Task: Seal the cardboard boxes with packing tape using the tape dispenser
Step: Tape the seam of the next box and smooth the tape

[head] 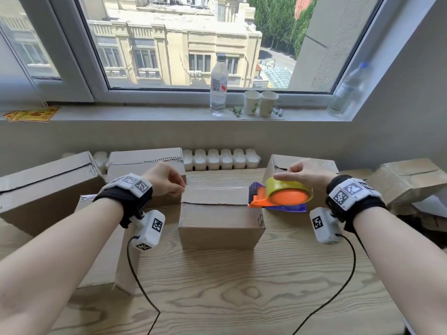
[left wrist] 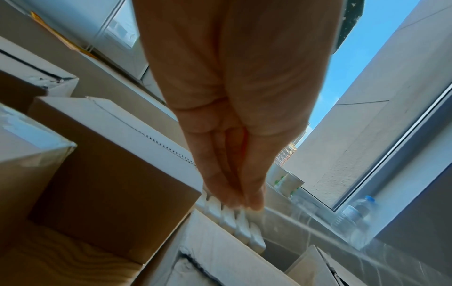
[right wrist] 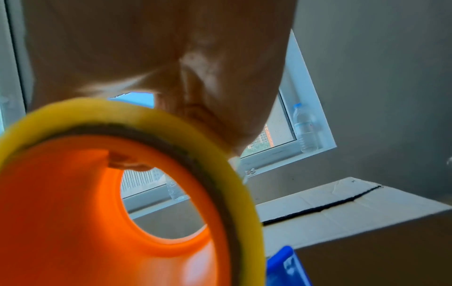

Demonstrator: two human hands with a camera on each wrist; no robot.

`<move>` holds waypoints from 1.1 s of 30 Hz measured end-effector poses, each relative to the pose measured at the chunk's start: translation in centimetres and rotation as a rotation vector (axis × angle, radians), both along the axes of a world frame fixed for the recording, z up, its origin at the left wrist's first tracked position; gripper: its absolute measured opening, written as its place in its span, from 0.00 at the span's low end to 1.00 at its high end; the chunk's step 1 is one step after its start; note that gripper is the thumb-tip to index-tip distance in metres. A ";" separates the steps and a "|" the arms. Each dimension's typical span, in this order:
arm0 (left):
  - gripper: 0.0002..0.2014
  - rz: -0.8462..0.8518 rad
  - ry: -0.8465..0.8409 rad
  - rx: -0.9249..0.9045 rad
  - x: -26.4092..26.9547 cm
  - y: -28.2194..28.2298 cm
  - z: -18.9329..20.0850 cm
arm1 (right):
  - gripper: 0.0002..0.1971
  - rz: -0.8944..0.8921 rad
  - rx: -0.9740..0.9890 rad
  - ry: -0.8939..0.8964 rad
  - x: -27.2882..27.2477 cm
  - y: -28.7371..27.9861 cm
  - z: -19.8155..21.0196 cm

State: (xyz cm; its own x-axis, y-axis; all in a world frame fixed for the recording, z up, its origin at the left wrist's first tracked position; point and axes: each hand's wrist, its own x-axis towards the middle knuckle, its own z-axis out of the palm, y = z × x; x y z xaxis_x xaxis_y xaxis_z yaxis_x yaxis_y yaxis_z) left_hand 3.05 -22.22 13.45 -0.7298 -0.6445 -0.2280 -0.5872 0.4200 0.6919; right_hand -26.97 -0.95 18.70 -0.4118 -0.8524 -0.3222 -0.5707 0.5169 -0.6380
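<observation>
A small cardboard box [head: 220,223] stands mid-table, its top flaps closed. A clear strip of tape [head: 217,188] stretches over its top from left to right. My left hand [head: 180,187] pinches the strip's free end at the box's left edge; in the left wrist view the fingertips [left wrist: 244,201] press together and the tape [left wrist: 342,241] runs away to the lower right. My right hand [head: 290,175] grips the tape dispenser [head: 278,198] from above at the box's right edge. The dispenser has a yellow roll [right wrist: 171,123], an orange hub [right wrist: 61,193] and a blue body [right wrist: 286,265].
Larger cardboard boxes stand at the left [head: 46,187], back [head: 145,160] and right [head: 411,182], with another [head: 302,163] behind my right hand. A flat box [head: 106,262] lies under my left forearm. A radiator [head: 217,159] lines the wall. A bottle [head: 218,85] and cups [head: 260,103] stand on the sill.
</observation>
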 end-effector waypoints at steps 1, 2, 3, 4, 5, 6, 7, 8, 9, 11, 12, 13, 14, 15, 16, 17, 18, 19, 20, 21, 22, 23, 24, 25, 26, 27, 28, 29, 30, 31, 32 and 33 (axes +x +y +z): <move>0.02 -0.005 -0.005 -0.003 -0.1 0.2 -0.1 | 0.20 -0.006 0.004 -0.036 -0.3 0.2 -0.1; 0.02 -0.001 -0.009 -0.008 -0.3 0.3 -0.3 | 0.21 -0.018 -0.005 -0.113 -0.5 0.4 -0.1; 0.02 0.007 -0.015 -0.013 -0.3 0.4 -0.5 | 0.21 -0.037 -0.024 -0.190 -0.7 0.5 -0.1; 0.02 0.011 -0.020 -0.015 -0.3 0.3 -0.5 | 0.21 -0.055 -0.041 -0.231 -0.9 0.6 0.0; 0.02 0.013 -0.027 -0.016 -0.3 0.2 -0.6 | 0.21 -0.060 -0.040 -0.224 -1.2 0.8 0.0; 0.02 0.013 -0.033 -0.018 -0.2 0.1 -0.6 | 0.21 -0.067 -0.022 -0.175 -1.6 1.0 -0.1; 0.02 0.018 -0.037 -0.016 -0.1 -0.1 -0.7 | 0.21 -0.071 0.004 -0.097 -2.0 1.2 -0.4; 0.02 0.022 -0.038 -0.013 -0.1 -0.2 -0.8 | 0.20 -0.083 0.032 -0.018 -2.3 1.4 -0.5; 0.02 0.023 -0.043 -0.016 -0.1 -0.2 -0.9 | 0.20 -0.102 0.052 0.028 -2.7 1.7 -0.8; 0.01 0.019 -0.062 -0.032 -0.2 -0.2 -1.2 | 0.17 -0.131 0.057 -0.012 -3.0 2.1 -1.2; 0.01 0.018 -0.069 -0.030 -0.2 -0.2 -1.5 | 0.15 -0.149 0.054 -0.068 -3.0 2.2 -1.2; 0.01 0.017 -0.075 -0.018 -0.3 -0.2 -1.6 | 0.15 -0.165 0.054 -0.101 -2.9 2.4 -1.2; 0.01 0.016 -0.079 -0.004 -0.3 -0.2 -1.8 | 0.15 -0.177 0.060 -0.093 -2.9 2.4 -1.3; 0.01 0.015 -0.085 0.003 -0.4 -0.2 -2.0 | 0.17 -0.179 0.079 -0.039 -3.1 2.5 -1.5; 0.01 0.015 -0.095 0.000 -0.4 -0.3 -2.2 | 0.20 -0.170 0.109 0.041 -3.3 2.5 -1.7; 0.01 0.016 -0.107 -0.005 -0.4 -0.4 -2.3 | 0.24 -0.162 0.142 0.111 -3.5 2.5 -2.1; 0.01 0.016 -0.115 -0.006 -0.4 -0.6 -2.4 | 0.27 -0.162 0.180 0.154 -3.6 2.4 -2.5; 0.02 0.015 -0.123 -0.007 -0.3 -0.7 -2.5 | 0.27 -0.166 0.207 0.162 -3.6 2.3 -3.0; 0.03 0.015 -0.135 -0.010 -0.2 -0.8 -2.7 | 0.27 -0.169 0.218 0.159 -3.5 2.2 -3.4; 0.04 0.017 -0.148 -0.014 -0.1 -0.9 -2.9 | 0.27 -0.160 0.228 0.158 -3.4 2.0 -3.9; 0.04 0.019 -0.162 -0.016 0.1 -1.0 -3.0 | 0.27 -0.152 0.239 0.157 -3.1 1.8 -4.3; 0.04 0.026 -0.171 -0.014 0.2 -1.1 -3.1 | 0.26 -0.146 0.244 0.158 -3.0 1.6 -4.7; 0.05 0.036 -0.175 -0.010 0.3 -1.2 -3.3 | 0.25 -0.143 0.252 0.157 -2.9 1.3 -5.0; 0.05 0.047 -0.180 -0.008 0.4 -1.3 -3.3 | 0.25 -0.140 0.259 0.153 -2.8 1.0 -5.2; 0.06 0.054 -0.190 -0.010 0.5 -1.4 -3.4 | 0.25 -0.133 0.266 0.151 -2.8 0.7 -5.5; 0.06 0.063 -0.201 -0.010 0.5 -1.4 -3.5 | 0.24 -0.124 0.271 0.152 -2.8 0.4 -5.8; 0.05 0.075 -0.209 -0.003 0.5 -1.3 -3.7 | 0.24 -0.117 0.276 0.154 -2.8 0.1 -6.1; 0.05 0.086 -0.215 0.007 0.5 -1.3 -3.8 | 0.25 -0.112 0.281 0.155 -2.8 -0.1 -6.3; 0.05 0.098 -0.220 0.015 0.5 -1.3 -4.0 | 0.25 -0.108 0.288 0.157 -2.8 -0.4 -6.5; 0.05 0.108 -0.224 0.022 0.5 -1.2 -4.2 | 0.25 -0.101 0.296 0.160 -2.8 -0.6 -6.7; 0.05 0.116 -0.225 0.031 0.5 -1.2 -4.4 | 0.25 -0.093 0.305 0.164 -2.9 -0.7 -6.9; 0.04 0.120 -0.224 0.041 0.5 -1.2 -4.6 | 0.25 -0.087 0.312 0.167 -2.9 -0.8 -7.1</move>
